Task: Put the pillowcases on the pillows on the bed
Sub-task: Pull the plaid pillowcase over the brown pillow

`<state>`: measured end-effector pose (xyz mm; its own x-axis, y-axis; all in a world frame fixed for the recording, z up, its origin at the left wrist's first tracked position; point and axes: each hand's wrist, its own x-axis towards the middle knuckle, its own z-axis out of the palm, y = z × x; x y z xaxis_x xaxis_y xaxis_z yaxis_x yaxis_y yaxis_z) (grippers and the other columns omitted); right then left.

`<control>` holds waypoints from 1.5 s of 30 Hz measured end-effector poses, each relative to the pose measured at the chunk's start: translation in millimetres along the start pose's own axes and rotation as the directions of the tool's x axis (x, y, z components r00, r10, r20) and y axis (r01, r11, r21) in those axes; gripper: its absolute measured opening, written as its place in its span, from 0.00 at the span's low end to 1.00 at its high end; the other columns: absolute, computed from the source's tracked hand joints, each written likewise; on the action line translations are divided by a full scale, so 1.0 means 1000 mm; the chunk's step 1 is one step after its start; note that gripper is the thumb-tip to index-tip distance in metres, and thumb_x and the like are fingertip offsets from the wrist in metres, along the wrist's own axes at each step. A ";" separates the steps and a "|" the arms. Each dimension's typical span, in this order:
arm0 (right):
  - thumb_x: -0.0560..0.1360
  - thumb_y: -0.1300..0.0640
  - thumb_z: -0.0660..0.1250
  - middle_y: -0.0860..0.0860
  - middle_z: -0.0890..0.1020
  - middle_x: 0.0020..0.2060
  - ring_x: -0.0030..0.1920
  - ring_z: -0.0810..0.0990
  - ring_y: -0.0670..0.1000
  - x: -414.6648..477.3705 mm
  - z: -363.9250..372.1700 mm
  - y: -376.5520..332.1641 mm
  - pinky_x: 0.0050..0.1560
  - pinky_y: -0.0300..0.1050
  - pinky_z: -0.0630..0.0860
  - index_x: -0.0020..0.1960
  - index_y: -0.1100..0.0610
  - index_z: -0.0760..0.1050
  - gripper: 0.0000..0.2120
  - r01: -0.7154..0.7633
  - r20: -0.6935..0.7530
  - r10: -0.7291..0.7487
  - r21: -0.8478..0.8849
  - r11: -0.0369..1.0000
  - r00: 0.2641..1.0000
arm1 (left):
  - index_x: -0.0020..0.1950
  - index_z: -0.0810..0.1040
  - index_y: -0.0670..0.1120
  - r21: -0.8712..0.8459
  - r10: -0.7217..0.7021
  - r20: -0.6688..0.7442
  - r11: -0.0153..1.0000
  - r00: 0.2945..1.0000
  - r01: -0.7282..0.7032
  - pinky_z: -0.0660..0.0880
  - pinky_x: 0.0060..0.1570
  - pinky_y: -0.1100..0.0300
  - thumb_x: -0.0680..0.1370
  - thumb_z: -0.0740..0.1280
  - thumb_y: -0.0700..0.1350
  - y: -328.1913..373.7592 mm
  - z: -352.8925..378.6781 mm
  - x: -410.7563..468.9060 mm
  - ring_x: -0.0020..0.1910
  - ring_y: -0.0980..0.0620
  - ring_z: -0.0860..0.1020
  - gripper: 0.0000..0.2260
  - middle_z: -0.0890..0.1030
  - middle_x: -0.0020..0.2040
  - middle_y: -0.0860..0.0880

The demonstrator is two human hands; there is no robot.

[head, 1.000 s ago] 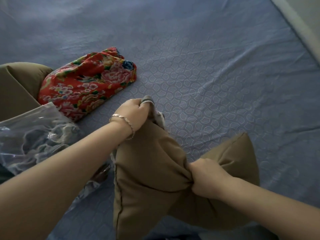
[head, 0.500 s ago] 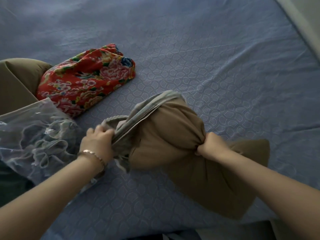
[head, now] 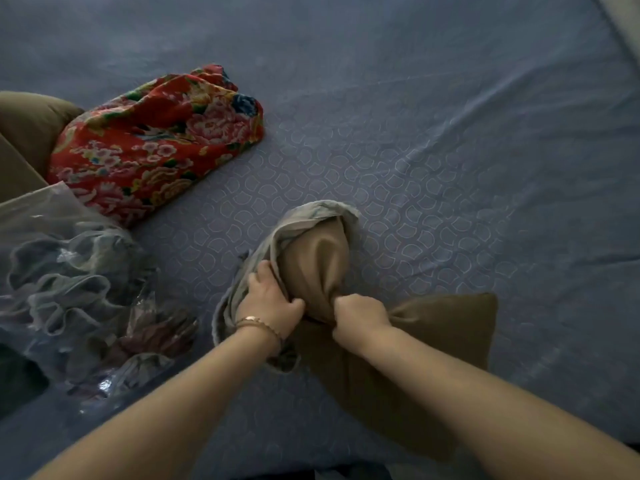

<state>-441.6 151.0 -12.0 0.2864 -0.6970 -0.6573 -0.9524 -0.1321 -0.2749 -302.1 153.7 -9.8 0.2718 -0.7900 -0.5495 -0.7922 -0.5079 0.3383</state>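
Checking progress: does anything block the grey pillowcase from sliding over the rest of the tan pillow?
Yes: the right hand has its grip round the middle of the tan fabric pillow, just ahead of the grey cloth pillowcase held by the left hand.

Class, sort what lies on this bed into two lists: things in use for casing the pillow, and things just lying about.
In use: pillow; pillowcase; left hand, gripping the pillowcase; right hand, gripping the pillow; second pillow, uncased.

Lying about: floral cloth; plastic bag of fabric.
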 end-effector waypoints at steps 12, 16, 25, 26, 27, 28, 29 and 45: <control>0.66 0.43 0.73 0.57 0.63 0.71 0.71 0.61 0.59 0.075 0.033 0.055 0.71 0.50 0.58 0.72 0.55 0.61 0.41 -0.075 0.340 0.034 0.106 0.992 0.940 | 0.62 0.66 0.50 0.098 0.088 0.184 0.989 0.979 -0.107 0.70 0.50 0.55 0.75 0.58 0.36 -0.025 0.032 0.065 0.58 0.43 0.73 0.18 0.71 0.62 0.44; 0.57 0.35 0.75 0.53 0.75 0.64 0.63 0.74 0.54 0.086 0.036 0.059 0.63 0.46 0.70 0.68 0.54 0.69 0.45 -0.156 0.276 0.114 0.135 0.978 0.954 | 0.59 0.68 0.49 0.139 0.067 0.215 0.985 0.974 -0.098 0.69 0.48 0.57 0.75 0.58 0.36 -0.036 0.037 0.063 0.54 0.44 0.73 0.15 0.71 0.58 0.45; 0.61 0.43 0.75 0.54 0.79 0.57 0.58 0.77 0.57 0.069 0.032 0.064 0.53 0.45 0.72 0.66 0.53 0.65 0.38 -0.173 0.050 0.166 0.279 0.944 0.985 | 0.55 0.71 0.43 0.094 0.044 0.096 0.994 0.994 -0.053 0.70 0.53 0.55 0.74 0.63 0.42 -0.006 0.025 0.063 0.55 0.41 0.72 0.11 0.70 0.56 0.41; 0.63 0.46 0.74 0.54 0.79 0.56 0.58 0.77 0.57 0.062 0.031 0.063 0.53 0.44 0.72 0.66 0.52 0.65 0.35 -0.142 0.019 0.142 0.284 0.948 0.990 | 0.50 0.71 0.43 0.051 0.053 0.035 0.997 0.998 -0.055 0.69 0.52 0.56 0.74 0.63 0.43 0.005 0.020 0.066 0.54 0.41 0.72 0.08 0.70 0.53 0.42; 0.66 0.48 0.72 0.54 0.79 0.55 0.57 0.77 0.57 0.055 0.029 0.060 0.52 0.44 0.71 0.65 0.51 0.65 0.31 -0.104 -0.011 0.111 0.276 0.955 0.994 | 0.47 0.71 0.43 -0.002 0.062 -0.023 0.998 0.998 -0.062 0.68 0.50 0.58 0.74 0.64 0.44 0.016 0.013 0.069 0.53 0.42 0.72 0.06 0.70 0.51 0.43; 0.67 0.49 0.70 0.54 0.80 0.54 0.57 0.77 0.57 0.047 0.026 0.058 0.52 0.43 0.71 0.64 0.51 0.66 0.27 -0.071 -0.032 0.082 0.271 0.960 0.996 | 0.48 0.71 0.44 -0.050 0.070 -0.057 0.996 0.996 -0.073 0.67 0.49 0.59 0.74 0.64 0.44 0.028 0.005 0.073 0.51 0.43 0.73 0.06 0.71 0.51 0.44; 0.69 0.50 0.69 0.54 0.80 0.53 0.57 0.77 0.57 0.038 0.024 0.056 0.51 0.43 0.71 0.63 0.50 0.67 0.24 -0.039 -0.052 0.055 0.270 0.962 0.997 | 0.51 0.71 0.44 -0.075 0.080 -0.064 0.994 0.995 -0.085 0.67 0.49 0.58 0.74 0.63 0.44 0.039 -0.002 0.077 0.52 0.44 0.73 0.08 0.73 0.52 0.44; 0.72 0.56 0.59 0.50 0.78 0.52 0.53 0.78 0.56 -0.030 -0.045 0.055 0.42 0.42 0.64 0.60 0.49 0.66 0.16 0.256 -0.196 -0.299 -0.219 0.942 0.934 | 0.54 0.78 0.43 0.231 0.414 -0.020 0.887 0.910 -0.399 0.70 0.50 0.57 0.78 0.62 0.45 0.124 -0.060 0.058 0.55 0.45 0.75 0.10 0.78 0.56 0.45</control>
<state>-507.3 132.9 24.7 0.5318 -0.7494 -0.3945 -0.8465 -0.4569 -0.2732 -351.9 24.5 46.4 -0.0701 -0.9362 -0.3445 -0.9377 -0.0559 0.3428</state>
